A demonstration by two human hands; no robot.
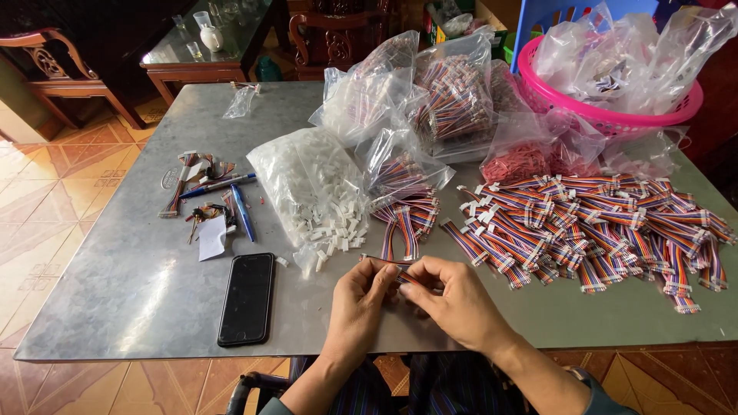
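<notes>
At the near edge of the grey metal table, seen from the head camera, both hands meet over a short multicoloured ribbon cable. The left hand has its fingertips pinched closed on one end of the cable, and the right hand curls its fingers shut around the other end, so the cable runs between them just above the tabletop.

Just beyond the hands sits an open clear bag of small white plastic connector housings, some spilled loose onto the table near its mouth. Beside it on the right lies a small bunch of finished ribbon cables, and farther right a broad heap of ribbon cables with white connectors spreads across the table. Behind these stand several clear bags packed with more cables and a pink plastic basket stuffed with empty clear bags.

To the left of the hands a black smartphone lies face up. Past it rest a blue pen, a scrap of white paper and a few stray cables. A wooden chair stands well apart on the tiled floor.
</notes>
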